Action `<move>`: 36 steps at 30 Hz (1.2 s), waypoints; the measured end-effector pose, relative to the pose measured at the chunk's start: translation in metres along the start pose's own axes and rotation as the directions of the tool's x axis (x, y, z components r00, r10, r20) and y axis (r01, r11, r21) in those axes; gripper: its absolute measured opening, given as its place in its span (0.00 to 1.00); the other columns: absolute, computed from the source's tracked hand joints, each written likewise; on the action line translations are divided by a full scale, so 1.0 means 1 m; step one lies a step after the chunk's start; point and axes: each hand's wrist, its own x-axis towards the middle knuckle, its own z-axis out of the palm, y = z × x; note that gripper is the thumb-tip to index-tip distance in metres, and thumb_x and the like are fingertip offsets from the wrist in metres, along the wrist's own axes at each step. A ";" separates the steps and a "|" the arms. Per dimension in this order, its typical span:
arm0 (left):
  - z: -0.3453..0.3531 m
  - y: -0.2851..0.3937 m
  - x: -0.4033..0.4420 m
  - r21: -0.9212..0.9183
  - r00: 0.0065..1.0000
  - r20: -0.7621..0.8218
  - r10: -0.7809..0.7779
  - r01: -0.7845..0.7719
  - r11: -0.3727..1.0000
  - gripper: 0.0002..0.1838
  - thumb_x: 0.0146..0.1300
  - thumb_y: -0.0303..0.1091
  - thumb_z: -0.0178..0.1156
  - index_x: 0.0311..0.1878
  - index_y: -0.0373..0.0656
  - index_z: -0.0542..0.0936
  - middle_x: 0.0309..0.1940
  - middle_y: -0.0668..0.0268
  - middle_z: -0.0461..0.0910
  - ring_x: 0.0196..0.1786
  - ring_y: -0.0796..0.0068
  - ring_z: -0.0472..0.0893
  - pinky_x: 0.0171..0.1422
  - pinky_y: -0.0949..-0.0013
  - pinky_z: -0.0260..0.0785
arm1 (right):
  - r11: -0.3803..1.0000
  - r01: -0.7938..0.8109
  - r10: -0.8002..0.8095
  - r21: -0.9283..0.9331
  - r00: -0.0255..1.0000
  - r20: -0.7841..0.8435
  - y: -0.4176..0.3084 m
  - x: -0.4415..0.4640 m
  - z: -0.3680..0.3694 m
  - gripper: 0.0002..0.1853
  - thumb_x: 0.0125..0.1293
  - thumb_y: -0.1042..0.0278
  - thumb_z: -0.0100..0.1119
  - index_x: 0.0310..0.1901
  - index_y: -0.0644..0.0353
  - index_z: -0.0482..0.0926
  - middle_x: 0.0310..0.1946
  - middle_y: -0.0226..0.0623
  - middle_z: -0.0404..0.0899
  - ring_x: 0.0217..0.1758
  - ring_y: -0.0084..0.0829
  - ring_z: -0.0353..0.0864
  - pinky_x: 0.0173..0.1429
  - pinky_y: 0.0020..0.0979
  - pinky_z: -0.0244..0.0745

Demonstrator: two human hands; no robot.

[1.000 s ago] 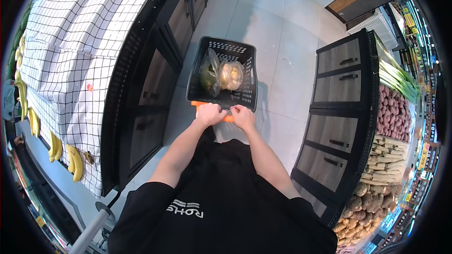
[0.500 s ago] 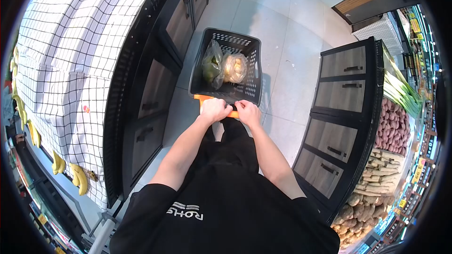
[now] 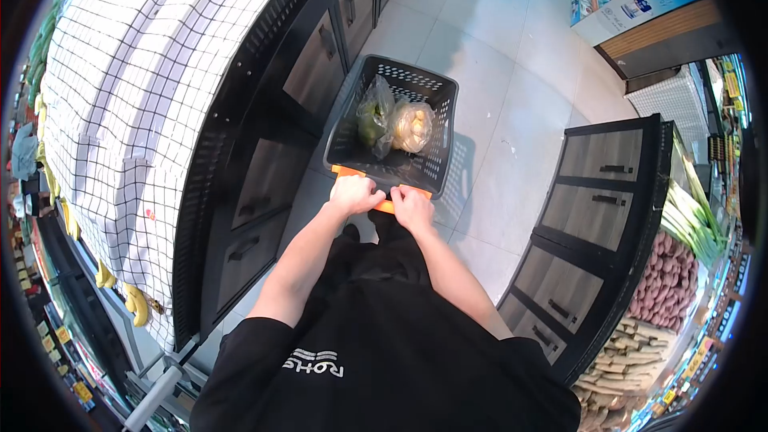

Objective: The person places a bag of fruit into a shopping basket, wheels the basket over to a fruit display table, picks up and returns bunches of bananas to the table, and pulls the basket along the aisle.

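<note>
My left hand (image 3: 354, 194) is wrapped round the left part of the orange handle (image 3: 385, 207) of a dark grey shopping basket (image 3: 450, 104). On the right part of that same handle, my right hand (image 3: 412, 207) is closed, its thumb near the left one. Inside the basket are two clear plastic bags. One bag (image 3: 373, 124) on the left holds something green; the other (image 3: 413, 126) holds several round, pale yellow items. The perforated basket stands ahead of my legs, and its underside is hidden.
On the left runs a dark cabinet stand (image 3: 264, 184) covered by a white checked cloth (image 3: 128, 112), with bananas (image 3: 136, 304) along its edge. At right, a drawer stand (image 3: 600, 200) bears leeks (image 3: 696, 212) and reddish tubers (image 3: 664, 280). Grey floor tiles (image 3: 504, 112) lie between.
The drawer stand at right has shifted lower in view, and more of the blue boxed display shows. Both hands keep their hold on the handle; the right one has turned slightly.
</note>
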 end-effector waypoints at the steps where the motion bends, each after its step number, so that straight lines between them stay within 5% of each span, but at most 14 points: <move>1: -0.002 0.000 0.006 0.007 1.000 0.002 -0.004 0.004 1.000 0.21 0.54 0.52 0.53 0.24 0.43 0.84 0.22 0.55 0.82 0.30 0.55 0.83 0.41 0.55 0.76 | 0.999 0.033 -0.032 -0.012 0.999 0.013 -0.001 0.005 -0.004 0.23 0.68 0.42 0.46 0.43 0.51 0.84 0.36 0.45 0.85 0.44 0.49 0.84 0.49 0.47 0.77; 16: -0.041 0.013 0.071 0.003 0.994 0.022 -0.107 0.107 0.994 0.23 0.55 0.55 0.55 0.24 0.43 0.83 0.22 0.56 0.82 0.31 0.56 0.83 0.42 0.56 0.76 | 0.994 0.092 -0.095 0.056 0.993 0.069 -0.009 0.071 -0.040 0.23 0.70 0.45 0.45 0.39 0.54 0.84 0.33 0.47 0.84 0.41 0.52 0.83 0.46 0.49 0.75; 36: -0.090 0.018 0.183 -0.001 0.999 -0.054 0.002 -0.002 1.000 0.21 0.57 0.52 0.54 0.26 0.44 0.84 0.23 0.55 0.82 0.30 0.54 0.84 0.40 0.54 0.77 | 0.998 0.041 -0.038 0.045 0.998 -0.059 -0.030 0.174 -0.099 0.22 0.67 0.43 0.48 0.42 0.51 0.85 0.34 0.45 0.85 0.44 0.49 0.83 0.49 0.46 0.76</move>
